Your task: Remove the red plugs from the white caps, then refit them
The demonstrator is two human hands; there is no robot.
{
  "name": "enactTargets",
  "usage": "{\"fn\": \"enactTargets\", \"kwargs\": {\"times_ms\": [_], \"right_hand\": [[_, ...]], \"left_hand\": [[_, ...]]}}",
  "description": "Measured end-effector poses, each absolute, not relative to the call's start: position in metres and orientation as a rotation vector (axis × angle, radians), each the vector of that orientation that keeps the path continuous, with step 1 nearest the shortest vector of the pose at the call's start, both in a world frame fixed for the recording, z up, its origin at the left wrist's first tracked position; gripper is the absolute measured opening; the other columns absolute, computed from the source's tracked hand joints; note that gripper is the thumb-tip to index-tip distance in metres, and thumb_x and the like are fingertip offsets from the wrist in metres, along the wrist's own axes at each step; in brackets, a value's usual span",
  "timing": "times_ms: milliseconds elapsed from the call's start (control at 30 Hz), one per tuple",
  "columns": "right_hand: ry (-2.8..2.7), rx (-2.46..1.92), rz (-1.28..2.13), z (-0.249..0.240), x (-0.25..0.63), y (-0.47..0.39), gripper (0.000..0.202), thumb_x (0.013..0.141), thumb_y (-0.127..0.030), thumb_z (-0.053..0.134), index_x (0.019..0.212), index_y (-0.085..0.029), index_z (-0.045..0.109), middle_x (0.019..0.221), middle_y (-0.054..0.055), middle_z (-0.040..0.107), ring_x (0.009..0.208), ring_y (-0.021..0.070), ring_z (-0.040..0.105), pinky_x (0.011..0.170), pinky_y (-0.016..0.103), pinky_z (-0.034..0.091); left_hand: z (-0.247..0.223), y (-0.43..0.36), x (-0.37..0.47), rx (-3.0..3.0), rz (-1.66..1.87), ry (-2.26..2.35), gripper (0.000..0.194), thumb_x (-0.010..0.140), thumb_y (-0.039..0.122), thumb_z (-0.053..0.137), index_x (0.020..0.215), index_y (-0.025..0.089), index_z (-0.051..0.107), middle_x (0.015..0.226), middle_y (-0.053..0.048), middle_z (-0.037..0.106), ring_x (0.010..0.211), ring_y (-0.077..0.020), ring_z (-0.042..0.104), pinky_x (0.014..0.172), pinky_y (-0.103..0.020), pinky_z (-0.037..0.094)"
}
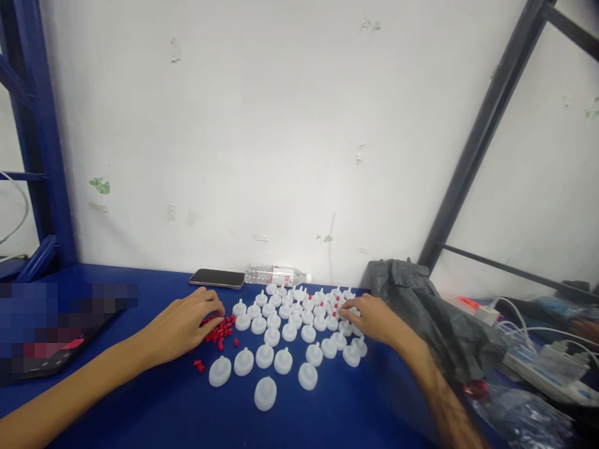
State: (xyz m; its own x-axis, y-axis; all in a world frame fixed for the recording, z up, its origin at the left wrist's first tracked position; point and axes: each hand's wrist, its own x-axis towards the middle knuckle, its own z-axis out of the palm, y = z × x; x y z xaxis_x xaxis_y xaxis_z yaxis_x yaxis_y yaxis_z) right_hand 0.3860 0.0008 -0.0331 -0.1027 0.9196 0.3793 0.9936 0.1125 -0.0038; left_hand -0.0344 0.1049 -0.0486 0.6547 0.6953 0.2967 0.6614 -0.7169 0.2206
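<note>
My left hand [194, 319] reaches over a loose pile of small red caps [221, 333]. Its fingers are curved, with the thumb apart from them and red pieces showing in between. Many white, round, funnel-like lids with upright spouts [289, 332] stand in loose rows across the blue table. My right hand [369, 318] is at the right edge of these lids, thumb and forefinger pinched together by a spout; whatever lies between the fingertips is too small to name. Several spouts near it carry a red tip [334, 313].
Behind the lids lie a phone [217, 278] and a clear plastic bottle [276, 275] along the wall. A grey plastic bag [407, 305] slumps at the right, beside a white power strip [552, 368] with cables. A dark, partly blurred object [88, 337] sits at the left.
</note>
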Motion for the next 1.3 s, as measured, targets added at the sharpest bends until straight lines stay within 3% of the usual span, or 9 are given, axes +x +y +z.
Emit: {"fn": "enactTargets", "kwargs": {"times_ms": [100, 300, 567, 733, 900, 1033, 1133, 1233, 1300], "right_hand": [[-2.092, -1.866, -0.419, -0.032, 0.384, 0.001, 0.027, 0.099, -0.033, 0.058, 0.089, -0.025, 0.081, 0.088, 0.007, 0.081, 0.086, 0.0282, 0.073, 0.077, 0.037, 0.052], [-1.891, -1.725, -0.486, -0.017, 0.368, 0.002, 0.027, 0.098, -0.041, 0.064, 0.113, -0.021, 0.072, 0.11, 0.009, 0.075, 0.1, 0.0276, 0.072, 0.092, 0.043, 0.055], [-1.997, -1.22, -0.275, -0.029, 0.305, -0.005, 0.017, 0.102, -0.027, 0.056, 0.117, -0.024, 0.063, 0.115, 0.007, 0.066, 0.102, 0.0231, 0.07, 0.088, 0.038, 0.06], [-2.143, -0.999, -0.241, -0.039, 0.263, -0.015, 0.04, 0.101, -0.024, 0.057, 0.139, -0.026, 0.049, 0.118, 0.008, 0.07, 0.109, 0.0258, 0.068, 0.097, 0.045, 0.06], [-2.204, -0.823, -0.17, -0.04, 0.243, -0.026, 0.067, 0.098, -0.021, 0.059, 0.156, -0.032, 0.027, 0.122, 0.006, 0.071, 0.108, 0.0237, 0.069, 0.094, 0.04, 0.064], [-2.177, -0.78, -0.185, -0.043, 0.241, -0.027, 0.068, 0.097, -0.023, 0.06, 0.156, -0.034, 0.027, 0.125, 0.003, 0.072, 0.107, 0.021, 0.072, 0.095, 0.037, 0.065], [-2.169, -0.777, -0.191, -0.047, 0.241, -0.025, 0.065, 0.098, -0.029, 0.061, 0.155, -0.034, 0.03, 0.126, 0.002, 0.072, 0.109, 0.0203, 0.073, 0.093, 0.035, 0.065], [-2.178, -0.764, -0.199, -0.05, 0.239, -0.022, 0.061, 0.099, -0.032, 0.062, 0.152, -0.034, 0.032, 0.128, 0.001, 0.072, 0.108, 0.0187, 0.074, 0.092, 0.033, 0.065], [-2.198, -0.739, -0.218, -0.049, 0.24, -0.02, 0.057, 0.099, -0.029, 0.062, 0.15, -0.033, 0.036, 0.126, 0.001, 0.073, 0.107, 0.0176, 0.074, 0.093, 0.031, 0.064]], "left_hand": [[-0.05, 0.105, -0.035, 2.782, 0.572, 1.127, 0.029, 0.103, 0.032, 0.044, 0.098, 0.021, 0.071, 0.106, -0.006, 0.068, 0.101, -0.0241, 0.06, 0.083, -0.034, 0.046], [-0.046, 0.103, -0.034, 2.765, 0.572, 1.13, 0.031, 0.103, 0.035, 0.045, 0.098, 0.02, 0.071, 0.107, -0.009, 0.068, 0.101, -0.0256, 0.06, 0.084, -0.037, 0.047], [-0.038, 0.091, -0.026, 2.904, 0.708, 1.06, 0.032, 0.106, 0.031, 0.039, 0.102, 0.019, 0.068, 0.105, -0.008, 0.068, 0.101, -0.0242, 0.057, 0.082, -0.036, 0.048], [-0.037, 0.07, -0.012, 3.062, 0.857, 0.855, 0.022, 0.106, 0.032, 0.045, 0.112, 0.023, 0.065, 0.107, -0.006, 0.067, 0.099, -0.0233, 0.056, 0.072, -0.034, 0.047], [-0.043, 0.052, 0.005, 3.172, 0.842, 0.674, 0.027, 0.103, 0.037, 0.053, 0.128, 0.025, 0.054, 0.105, -0.007, 0.065, 0.097, -0.0258, 0.056, 0.066, -0.035, 0.046], [-0.05, 0.051, 0.009, 3.35, 0.784, 0.542, 0.015, 0.1, 0.018, 0.047, 0.111, 0.024, 0.057, 0.099, -0.009, 0.064, 0.092, -0.0285, 0.056, 0.064, -0.039, 0.047], [-0.054, 0.052, 0.009, 3.387, 0.657, 0.52, 0.029, 0.081, 0.005, 0.052, 0.103, 0.023, 0.056, 0.099, -0.011, 0.063, 0.09, -0.0307, 0.054, 0.065, -0.043, 0.048], [-0.054, 0.051, 0.012, 3.354, 0.609, 0.539, 0.035, 0.068, 0.002, 0.054, 0.095, 0.024, 0.053, 0.092, -0.009, 0.061, 0.087, -0.0307, 0.053, 0.065, -0.043, 0.046], [-0.051, 0.05, 0.012, 3.272, 0.669, 0.541, 0.027, 0.073, 0.002, 0.051, 0.088, 0.024, 0.05, 0.084, -0.006, 0.059, 0.082, -0.0279, 0.052, 0.062, -0.04, 0.041]]}}
